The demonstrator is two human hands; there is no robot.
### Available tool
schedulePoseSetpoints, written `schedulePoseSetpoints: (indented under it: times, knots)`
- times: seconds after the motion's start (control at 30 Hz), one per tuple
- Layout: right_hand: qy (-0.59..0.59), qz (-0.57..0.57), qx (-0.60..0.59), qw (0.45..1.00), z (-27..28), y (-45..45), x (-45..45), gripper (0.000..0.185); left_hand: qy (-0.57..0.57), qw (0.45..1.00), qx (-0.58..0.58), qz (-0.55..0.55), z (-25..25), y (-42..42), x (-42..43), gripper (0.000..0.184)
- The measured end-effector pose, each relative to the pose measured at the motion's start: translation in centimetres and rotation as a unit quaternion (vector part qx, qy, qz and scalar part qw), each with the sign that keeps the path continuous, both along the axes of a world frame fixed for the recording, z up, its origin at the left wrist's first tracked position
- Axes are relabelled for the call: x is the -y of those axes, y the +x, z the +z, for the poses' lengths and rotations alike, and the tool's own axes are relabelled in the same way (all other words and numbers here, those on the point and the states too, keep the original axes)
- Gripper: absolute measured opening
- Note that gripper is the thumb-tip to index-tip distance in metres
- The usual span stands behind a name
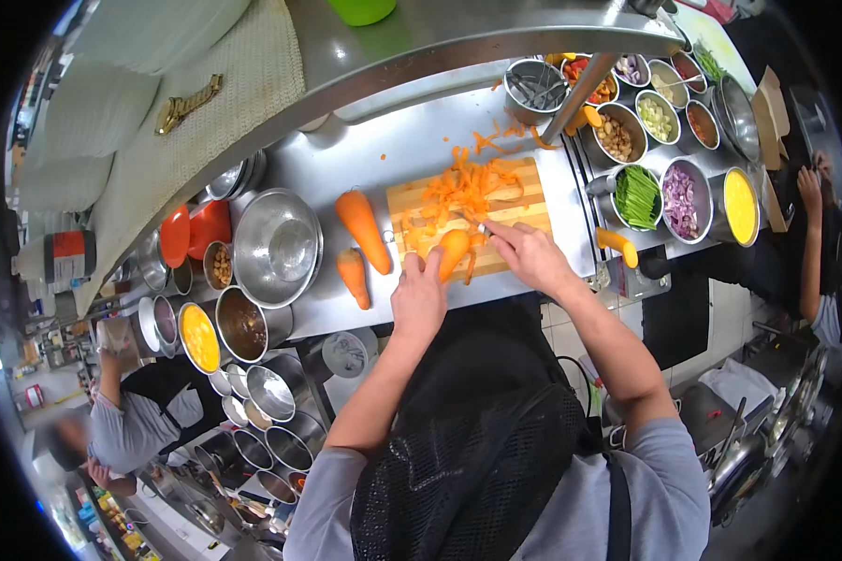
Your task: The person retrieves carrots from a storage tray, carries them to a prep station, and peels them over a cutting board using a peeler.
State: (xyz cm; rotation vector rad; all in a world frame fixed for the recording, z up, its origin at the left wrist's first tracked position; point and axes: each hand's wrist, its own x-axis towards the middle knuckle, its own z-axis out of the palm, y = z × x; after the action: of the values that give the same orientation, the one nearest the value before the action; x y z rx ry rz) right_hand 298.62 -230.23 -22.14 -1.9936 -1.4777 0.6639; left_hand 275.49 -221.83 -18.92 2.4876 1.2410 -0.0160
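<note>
Over the near edge of the wooden cutting board (535, 187), the left hand (419, 294) has its fingers closed about a carrot (454, 249); just beside it, the right hand (530, 257) grips a small tool (483, 227), its shape hard to make out; orange peelings (458, 194) heap beyond, and two whole carrots (363, 231) lie between the board and a steel bowl (276, 248)

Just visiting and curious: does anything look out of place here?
Yes: orange peelings lie off the cutting board, scattered on the counter. A gold watch-like item on the shelf mat seems odd in a kitchen.
</note>
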Motion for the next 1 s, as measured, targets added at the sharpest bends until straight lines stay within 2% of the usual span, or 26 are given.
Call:
schedulePoseSetpoints:
  times: [0.07,0.1,0.17,0.3,0.37,0.47,0.5,0.57,0.6,0.67,0.7,0.73,0.8,0.87,0.93,0.97,1.0]
  knots:
    - [0.021,0.028,-0.034,0.999,-0.3,-0.7,0.5,0.038,-0.104,0.993,0.044,0.021,0.6,0.2,-0.4,0.053]
    - [0.022,0.029,-0.033,0.999,-0.8,-1.0,0.9,0.038,-0.103,0.993,0.045,0.022,0.0,0.1,-0.5,0.053]
    - [0.031,0.015,-0.033,0.999,-1.9,-1.4,1.6,0.037,-0.122,0.984,0.126,0.042,-2.0,-0.2,-0.6,0.052]
    - [0.006,-0.023,0.004,1.000,0.6,-1.2,1.8,0.038,-0.134,0.980,0.132,0.062,-1.9,-0.2,-0.5,0.052]
    - [0.026,-0.012,0.016,0.999,2.6,-2.0,1.4,0.040,-0.105,0.985,0.130,0.041,-1.4,0.0,-0.7,0.050]
    - [0.060,0.048,0.054,0.996,-1.1,-2.4,2.0,0.041,-0.084,0.990,0.107,0.021,-0.6,0.1,-0.8,0.043]
    - [0.059,0.047,0.054,0.996,-0.8,-1.9,2.1,0.041,-0.085,0.990,0.106,0.021,-0.3,0.0,-0.7,0.043]
    - [-0.015,-0.030,0.046,0.998,0.2,0.5,0.5,0.039,-0.075,0.993,0.086,0.020,-0.1,0.4,-1.1,0.042]
    - [-0.018,-0.030,0.041,0.999,0.6,-0.3,0.7,0.039,-0.077,0.993,0.081,0.020,-0.1,0.1,-0.9,0.042]
    - [0.056,0.051,0.003,0.997,1.5,-1.9,1.0,0.036,-0.052,0.995,0.086,0.000,-0.2,0.4,-1.0,0.044]
    - [0.102,0.059,-0.021,0.993,0.2,-2.6,1.5,0.034,-0.052,0.995,0.086,0.000,-0.2,0.3,-0.9,0.044]
    - [0.102,0.058,-0.022,0.993,-0.3,-2.1,1.5,0.034,-0.049,0.995,0.090,0.000,-0.2,0.1,-0.8,0.044]
    - [0.009,-0.037,0.035,0.999,-0.4,0.1,0.5,0.035,-0.042,0.994,0.099,0.003,-0.2,0.2,-1.1,0.044]
    - [0.028,-0.020,0.015,0.999,0.3,-0.7,0.6,0.037,-0.041,0.993,0.109,-0.002,0.0,0.0,-1.1,0.045]
    - [0.094,0.069,-0.008,0.993,0.3,-2.3,1.5,0.037,-0.038,0.994,0.104,-0.001,0.1,0.2,-1.1,0.045]
    - [0.042,0.042,0.027,0.998,-0.5,-1.5,1.5,0.037,-0.033,0.994,0.100,0.003,0.2,0.2,-1.0,0.045]
    - [0.045,0.045,0.031,0.997,-0.2,-0.5,0.8,0.037,-0.029,0.994,0.104,0.006,0.1,0.4,-1.2,0.045]
